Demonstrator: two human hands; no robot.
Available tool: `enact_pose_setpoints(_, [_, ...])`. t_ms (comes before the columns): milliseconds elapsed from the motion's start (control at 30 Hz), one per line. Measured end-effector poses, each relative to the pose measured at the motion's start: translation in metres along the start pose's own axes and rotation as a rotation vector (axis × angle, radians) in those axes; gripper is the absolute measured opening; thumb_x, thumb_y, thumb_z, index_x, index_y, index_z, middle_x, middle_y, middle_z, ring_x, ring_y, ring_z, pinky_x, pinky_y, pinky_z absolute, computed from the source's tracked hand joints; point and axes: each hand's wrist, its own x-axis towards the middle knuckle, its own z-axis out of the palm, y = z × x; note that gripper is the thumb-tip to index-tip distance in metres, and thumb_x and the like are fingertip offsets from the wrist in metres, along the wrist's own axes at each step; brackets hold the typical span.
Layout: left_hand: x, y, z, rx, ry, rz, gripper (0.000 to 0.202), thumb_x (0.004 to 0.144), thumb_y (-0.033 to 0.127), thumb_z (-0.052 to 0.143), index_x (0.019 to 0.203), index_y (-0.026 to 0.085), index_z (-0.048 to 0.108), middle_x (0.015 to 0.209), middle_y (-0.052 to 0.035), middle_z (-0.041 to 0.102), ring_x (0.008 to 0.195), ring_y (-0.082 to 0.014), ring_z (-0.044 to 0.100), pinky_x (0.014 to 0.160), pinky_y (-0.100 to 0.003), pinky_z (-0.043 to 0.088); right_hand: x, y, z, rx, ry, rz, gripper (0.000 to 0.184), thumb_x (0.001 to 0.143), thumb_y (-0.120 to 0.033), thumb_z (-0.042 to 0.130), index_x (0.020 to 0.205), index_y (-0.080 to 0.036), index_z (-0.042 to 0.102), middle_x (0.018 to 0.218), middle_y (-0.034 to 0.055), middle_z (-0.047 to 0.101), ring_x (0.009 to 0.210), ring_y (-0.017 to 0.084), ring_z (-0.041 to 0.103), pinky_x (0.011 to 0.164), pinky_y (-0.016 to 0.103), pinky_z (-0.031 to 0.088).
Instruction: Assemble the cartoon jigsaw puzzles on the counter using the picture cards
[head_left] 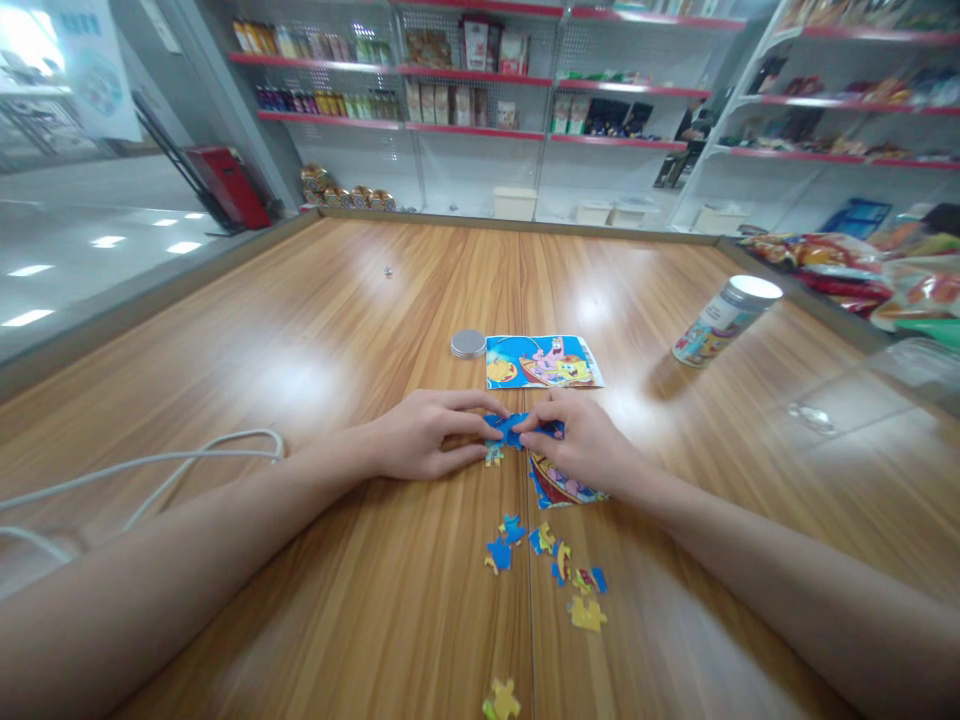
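Both arms (247, 512) fwd: L hand (433, 435), fingers (472, 426) spread; R hand (581, 440), fingers pinching blue puzzle pc (506, 427).

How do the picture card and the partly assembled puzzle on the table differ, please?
The picture card is one unbroken sheet, while the partly assembled puzzle is made of joined pieces with an uneven outline. The card lies in full view; the puzzle is partly hidden by the left hand and the right hand. The card is farther from the person than the puzzle. Both lie on the wooden table and show blue areas.
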Motion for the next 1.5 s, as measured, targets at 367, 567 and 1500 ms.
enact_pose_setpoints(367, [0.007,0.019,0.001,0.205,-0.083,0.079,0.042,0.095,0.018,0.051,0.136,0.023,0.058,0.143,-0.0071,0.059,0.12,-0.0233,0.066,0.097,-0.038,0.06,0.0,0.003,0.004,0.095,0.027,0.068,0.02,0.082,-0.011,0.064,0.098,-0.019,0.073,0.083,0.0015,0.069,0.075,0.014,0.06,0.071,0.029,0.046])
enact_pose_setpoints(567, [0.011,0.024,-0.003,0.255,-0.126,0.082,0.038,0.099,0.029,0.052,0.135,0.021,0.057,0.141,-0.0097,0.06,0.119,-0.0247,0.065,0.099,-0.039,0.059,0.0,-0.002,0.001,0.091,0.007,0.061,0.019,0.082,-0.01,0.062,0.097,-0.018,0.073,0.082,0.0019,0.068,0.074,0.014,0.06,0.069,0.028,0.046])
enact_pose_setpoints(1500, [0.004,0.01,0.006,0.149,0.057,0.015,0.037,0.095,0.032,0.061,0.131,0.024,0.066,0.135,-0.0091,0.066,0.121,-0.0232,0.067,0.099,-0.038,0.06,-0.036,-0.051,-0.007,-0.241,-0.38,-0.236,0.013,0.083,-0.027,0.077,0.08,-0.018,0.067,0.085,0.005,0.068,0.082,0.02,0.061,0.072,0.033,0.042])
